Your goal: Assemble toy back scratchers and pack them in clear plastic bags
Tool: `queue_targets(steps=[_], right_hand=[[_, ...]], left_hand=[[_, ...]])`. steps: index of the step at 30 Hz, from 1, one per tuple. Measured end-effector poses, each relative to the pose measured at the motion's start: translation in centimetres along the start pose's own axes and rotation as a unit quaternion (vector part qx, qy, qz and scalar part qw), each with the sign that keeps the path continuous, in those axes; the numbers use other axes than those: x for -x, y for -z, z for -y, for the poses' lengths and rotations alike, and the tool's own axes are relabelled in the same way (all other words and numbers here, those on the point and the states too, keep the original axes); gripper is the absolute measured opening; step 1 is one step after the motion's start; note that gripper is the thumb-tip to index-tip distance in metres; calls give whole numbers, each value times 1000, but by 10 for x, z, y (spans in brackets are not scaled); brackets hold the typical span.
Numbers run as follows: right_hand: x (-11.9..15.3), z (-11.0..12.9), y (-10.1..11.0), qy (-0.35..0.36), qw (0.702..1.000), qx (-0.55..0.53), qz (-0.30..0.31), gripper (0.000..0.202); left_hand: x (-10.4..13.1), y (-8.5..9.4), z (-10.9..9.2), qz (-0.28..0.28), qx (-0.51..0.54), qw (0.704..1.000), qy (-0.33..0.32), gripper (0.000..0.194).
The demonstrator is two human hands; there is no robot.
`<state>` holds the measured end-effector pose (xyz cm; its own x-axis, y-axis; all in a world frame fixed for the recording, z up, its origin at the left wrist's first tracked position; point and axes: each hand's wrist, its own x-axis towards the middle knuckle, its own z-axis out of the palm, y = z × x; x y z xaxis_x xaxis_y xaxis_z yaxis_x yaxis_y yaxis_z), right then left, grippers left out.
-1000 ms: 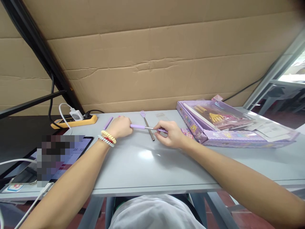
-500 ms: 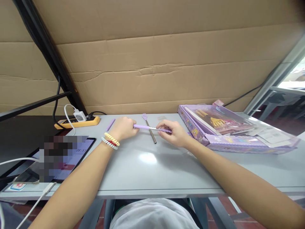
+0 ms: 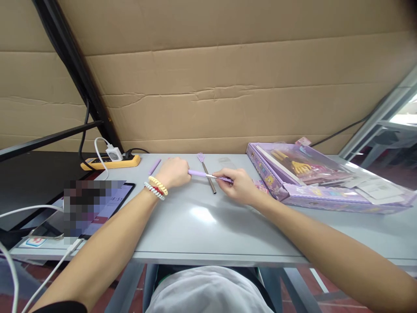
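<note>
A slim stick [image 3: 196, 173] with a purple left part, a silver middle and a purple right end spans both hands above the table. My left hand [image 3: 176, 172] is closed around its left end. On the right, my right hand [image 3: 239, 184] pinches it near the silver part, and the fingers partly hide that end. Below and behind the stick lies a small back scratcher [image 3: 212, 186] with a purple claw head and a metal rod. A purple tube [image 3: 154, 167] rests on the table just beyond my left wrist.
An opened purple box [image 3: 329, 201] with packaged items, including yellow hand-shaped claws [image 3: 300, 168], sits at right. Left are a tablet [image 3: 125, 195], white cables and a yellow power strip [image 3: 127, 162]. A cardboard wall [image 3: 208, 113] rises behind the grey table [image 3: 195, 239].
The view has shifted slightly, so most things appear a little further right. Both hands keep hold of the stick, with only a slight change in how the right hand sits.
</note>
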<state>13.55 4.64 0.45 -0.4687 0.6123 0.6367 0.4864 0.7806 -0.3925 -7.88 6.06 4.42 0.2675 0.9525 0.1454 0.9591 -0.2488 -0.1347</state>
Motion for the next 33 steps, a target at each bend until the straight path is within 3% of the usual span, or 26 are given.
queue_targets(steps=[15, 25, 33], right_hand=[[-3, 3, 7, -12, 1000, -13, 0, 15], [-1, -11, 4, -2, 997, 3, 71, 23], [-3, -5, 9, -11, 992, 37, 117, 26]], left_hand=[[3, 4, -4, -10, -32, 999, 12, 29], [-1, -14, -3, -26, -27, 999, -15, 30], [-6, -28, 2, -44, -3, 998, -48, 29]])
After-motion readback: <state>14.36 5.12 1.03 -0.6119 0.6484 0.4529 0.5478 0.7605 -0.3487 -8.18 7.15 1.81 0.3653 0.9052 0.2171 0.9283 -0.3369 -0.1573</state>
